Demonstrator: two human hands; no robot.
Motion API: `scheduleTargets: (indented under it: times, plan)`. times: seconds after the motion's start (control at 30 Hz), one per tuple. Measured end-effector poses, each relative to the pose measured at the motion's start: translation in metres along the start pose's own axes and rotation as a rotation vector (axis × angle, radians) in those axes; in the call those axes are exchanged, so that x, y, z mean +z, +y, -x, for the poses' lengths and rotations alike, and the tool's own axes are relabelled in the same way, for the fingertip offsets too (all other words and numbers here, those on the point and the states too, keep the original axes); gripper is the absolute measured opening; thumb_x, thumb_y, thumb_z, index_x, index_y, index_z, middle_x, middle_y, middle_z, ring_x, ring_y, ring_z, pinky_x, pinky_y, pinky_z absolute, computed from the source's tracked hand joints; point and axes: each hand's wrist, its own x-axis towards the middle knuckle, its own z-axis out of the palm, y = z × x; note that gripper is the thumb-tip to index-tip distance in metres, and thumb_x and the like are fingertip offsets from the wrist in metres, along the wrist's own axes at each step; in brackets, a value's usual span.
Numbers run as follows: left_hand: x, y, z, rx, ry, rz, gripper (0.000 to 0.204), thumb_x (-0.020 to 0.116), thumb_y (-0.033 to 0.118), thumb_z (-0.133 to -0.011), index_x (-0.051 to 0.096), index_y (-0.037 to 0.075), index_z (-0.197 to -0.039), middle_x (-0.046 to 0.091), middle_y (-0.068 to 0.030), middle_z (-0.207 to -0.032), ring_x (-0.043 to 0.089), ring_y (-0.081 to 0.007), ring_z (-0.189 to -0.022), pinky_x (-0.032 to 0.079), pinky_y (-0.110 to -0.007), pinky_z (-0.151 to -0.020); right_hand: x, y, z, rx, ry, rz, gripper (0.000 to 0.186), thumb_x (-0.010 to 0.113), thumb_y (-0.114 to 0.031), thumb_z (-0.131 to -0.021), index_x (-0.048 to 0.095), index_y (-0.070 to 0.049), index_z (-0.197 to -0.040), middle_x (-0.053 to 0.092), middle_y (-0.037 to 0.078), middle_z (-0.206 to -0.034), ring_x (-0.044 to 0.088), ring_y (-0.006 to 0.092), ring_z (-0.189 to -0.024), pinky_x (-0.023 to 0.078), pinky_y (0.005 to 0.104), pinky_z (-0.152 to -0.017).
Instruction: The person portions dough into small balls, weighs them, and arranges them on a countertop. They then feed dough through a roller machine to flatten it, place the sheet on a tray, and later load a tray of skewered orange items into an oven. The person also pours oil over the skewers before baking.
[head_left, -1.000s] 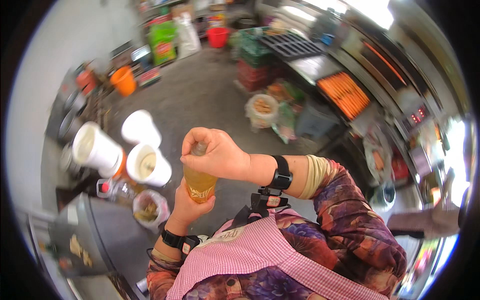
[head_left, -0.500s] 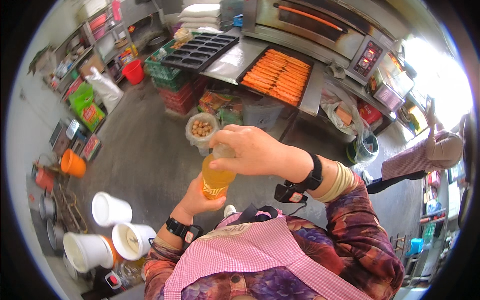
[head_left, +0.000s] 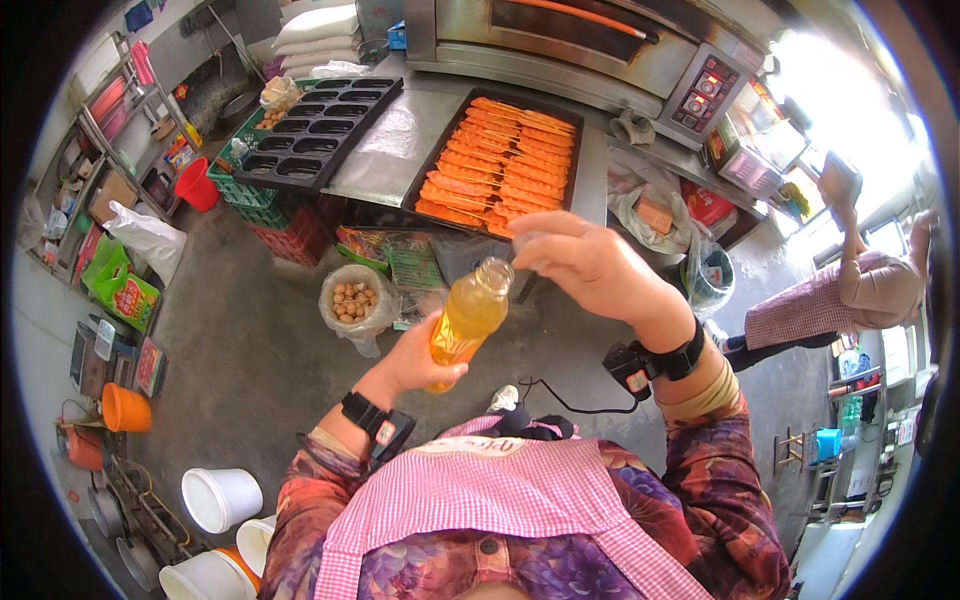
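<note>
My left hand (head_left: 412, 358) is wrapped round the lower part of a clear bottle (head_left: 474, 305) of orange-yellow drink. The bottle leans to the right, and its mouth shows with no cap on it. Just beyond the mouth is my right hand (head_left: 600, 272), apart from the bottle, its fingers bent together; whatever they may hold is hidden. Ahead, on the metal table, lies a black baking tray (head_left: 412, 196) with rows of orange skewered pieces (head_left: 500, 165). To its left sits a dark moulded pan (head_left: 318, 125) with oblong hollows.
An oven (head_left: 560, 60) stands behind the table (head_left: 372, 165). A lined bucket of eggs (head_left: 355, 300) is on the floor ahead. White buckets (head_left: 222, 500) stand at the lower left, an orange bucket (head_left: 126, 408) at the left. Another person (head_left: 850, 295) works at the right.
My right hand has come off the bottle's top and moved right, baring the mouth. The bottle now tilts more to the right in my left hand. The view has shifted.
</note>
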Motion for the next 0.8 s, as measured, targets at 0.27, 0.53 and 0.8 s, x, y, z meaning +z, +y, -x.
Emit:
scheduleTargets:
  times: [0.27, 0.53, 0.8]
  plan:
    - [-0.03, -0.032, -0.148, -0.178, 0.193, -0.05, 0.061, 0.081, 0.013, -0.065, 0.05, -0.001, -0.116, 0.065, -0.0086, -0.101, 0.061, -0.0158, -0.093, 0.049, -0.031, -0.084, -0.061, 0.089, 0.049, 0.342, 0.146, -0.009, 0.019, 0.061, 0.002, -0.08, 0.064, -0.006, -0.097, 0.058, 0.013, -0.118, 0.061, 0.0294, -0.096, 0.05, 0.0321, -0.08]
    - [-0.093, -0.067, -0.279, -0.542, 0.196, -0.148, 0.033, 0.076, 0.013, -0.068, 0.063, 0.0, -0.095, 0.066, -0.0072, -0.083, 0.062, -0.0158, -0.072, 0.05, -0.031, -0.065, -0.068, 0.146, 0.088, 0.568, 0.283, 0.077, 0.024, 0.062, 0.005, -0.075, 0.065, -0.006, -0.096, 0.059, 0.013, -0.117, 0.064, 0.0273, -0.093, 0.051, 0.0308, -0.077]
    - [-0.127, -0.096, -0.393, -0.733, 0.13, 0.023, 0.033, 0.073, 0.021, -0.071, 0.063, 0.001, -0.096, 0.064, -0.0087, -0.081, 0.062, -0.0197, -0.063, 0.05, -0.034, -0.055, -0.061, 0.15, 0.096, 0.803, 0.415, 0.208, 0.027, 0.065, 0.008, -0.071, 0.065, -0.005, -0.094, 0.06, 0.013, -0.116, 0.064, 0.025, -0.094, 0.051, 0.0306, -0.08]
